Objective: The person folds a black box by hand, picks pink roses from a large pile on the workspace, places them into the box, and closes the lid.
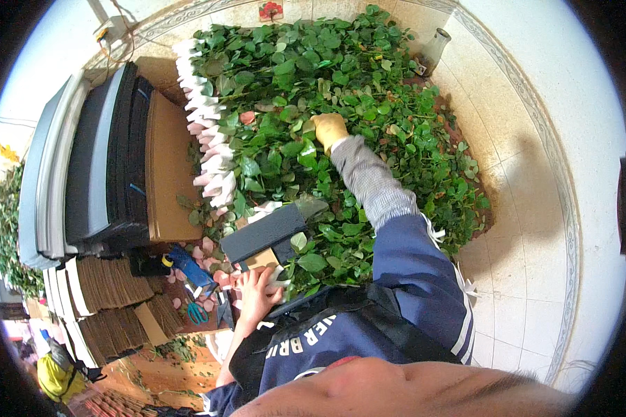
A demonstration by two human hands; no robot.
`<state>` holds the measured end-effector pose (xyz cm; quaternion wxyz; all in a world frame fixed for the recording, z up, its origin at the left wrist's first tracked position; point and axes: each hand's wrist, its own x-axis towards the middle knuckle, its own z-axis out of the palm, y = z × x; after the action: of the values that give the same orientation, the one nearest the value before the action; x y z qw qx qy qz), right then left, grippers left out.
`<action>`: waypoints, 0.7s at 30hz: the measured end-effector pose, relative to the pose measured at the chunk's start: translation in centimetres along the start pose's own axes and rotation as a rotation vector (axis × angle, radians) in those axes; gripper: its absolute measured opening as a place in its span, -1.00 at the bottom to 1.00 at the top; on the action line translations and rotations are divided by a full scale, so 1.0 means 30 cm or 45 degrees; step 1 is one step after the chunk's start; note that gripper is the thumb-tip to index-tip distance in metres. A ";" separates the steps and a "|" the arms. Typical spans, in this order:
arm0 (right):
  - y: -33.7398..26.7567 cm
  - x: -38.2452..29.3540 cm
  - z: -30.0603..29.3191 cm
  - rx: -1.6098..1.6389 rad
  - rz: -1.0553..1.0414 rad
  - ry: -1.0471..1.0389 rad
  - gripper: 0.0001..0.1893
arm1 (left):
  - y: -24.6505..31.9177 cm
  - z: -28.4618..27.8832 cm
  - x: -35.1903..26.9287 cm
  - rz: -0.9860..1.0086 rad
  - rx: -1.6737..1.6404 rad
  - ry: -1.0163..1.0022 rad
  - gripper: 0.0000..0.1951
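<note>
A big heap of leafy rose stems (313, 68) lies before me, with white and pink wrapped flower heads (208, 130) along its left side. My right hand (329, 133), in a yellow glove with a grey knit sleeve, reaches into the leaves at mid-heap; its fingertips are partly hidden among them. Bare, my left hand (261, 292) rests at the heap's near left corner, fingers bent around a whitish wrapped flower head (279, 279). Just beyond it lie a dark foam-like block (263, 232) and a piece of brown cardboard (261, 259).
Stacked dark and white sheets (109, 156) stand at left beside a brown cardboard sheet (169, 172). Folded cardboard pieces (109, 292) are piled nearer. Teal-handled scissors (197, 314), a blue tape dispenser (190, 268) and loose petals (203, 250) lie between. A glass bottle (435, 49) stands far right.
</note>
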<state>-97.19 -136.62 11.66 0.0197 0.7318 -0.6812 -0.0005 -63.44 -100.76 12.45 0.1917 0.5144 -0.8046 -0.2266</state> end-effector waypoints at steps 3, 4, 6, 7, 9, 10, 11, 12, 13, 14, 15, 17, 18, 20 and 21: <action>0.028 -0.146 -0.071 -0.004 -0.094 0.304 -0.87 | -0.001 0.016 -0.025 -0.033 -0.038 0.024 -0.35; 0.098 -0.156 -0.053 0.140 -0.181 0.427 -0.84 | -0.012 0.022 -0.020 -0.029 -0.092 0.009 -0.34; 0.129 -0.172 -0.102 0.104 -0.395 0.600 -0.88 | -0.034 0.035 -0.024 -0.031 -0.138 -0.007 -0.31; 0.093 -0.193 -0.195 0.105 -0.403 0.604 -0.88 | -0.036 0.031 -0.030 -0.035 -0.136 0.001 -0.31; 0.069 -0.265 -0.373 0.058 -0.465 0.653 -0.92 | -0.010 0.012 -0.028 0.011 -0.029 -0.007 -0.30; 0.062 -0.280 -0.399 0.081 -0.576 0.867 -0.95 | 0.003 0.000 -0.024 -0.010 -0.009 -0.027 -0.30; 0.065 -0.300 -0.430 0.077 -0.578 0.867 -0.95 | 0.010 -0.005 -0.019 -0.037 -0.015 -0.041 -0.30; 0.068 -0.320 -0.463 0.038 -0.523 0.751 -0.93 | 0.006 -0.002 -0.027 -0.028 -0.005 -0.016 -0.29; 0.091 -0.349 -0.481 -0.007 -0.463 0.628 -0.89 | -0.001 0.007 -0.032 -0.015 0.000 0.003 -0.29; 0.148 -0.384 -0.487 0.050 -0.523 0.719 -0.83 | -0.011 0.014 -0.031 -0.004 -0.004 0.014 -0.29; 0.139 -0.458 -0.562 0.028 -0.494 0.708 -0.78 | -0.001 0.010 -0.031 0.005 -0.020 0.014 -0.29; 0.068 -0.594 -0.657 -0.101 -0.659 0.445 -0.76 | -0.005 0.028 -0.038 -0.054 0.012 0.018 -0.28; -0.003 -0.671 -0.698 -0.055 -0.851 0.461 -0.75 | -0.016 0.030 -0.032 -0.070 -0.090 -0.011 -0.25; -0.130 -0.819 -0.762 -0.045 -1.050 0.309 -0.77 | -0.025 0.035 -0.055 -0.246 -0.307 -0.059 -0.28; -0.154 -0.877 -0.780 -0.096 -1.036 0.152 -0.79 | -0.035 0.040 -0.058 -0.055 -0.056 0.045 -0.30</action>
<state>-93.85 -109.40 34.20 0.0841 0.9389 -0.3335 0.0091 -62.64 -99.36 10.74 0.2121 0.5314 -0.7846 -0.2390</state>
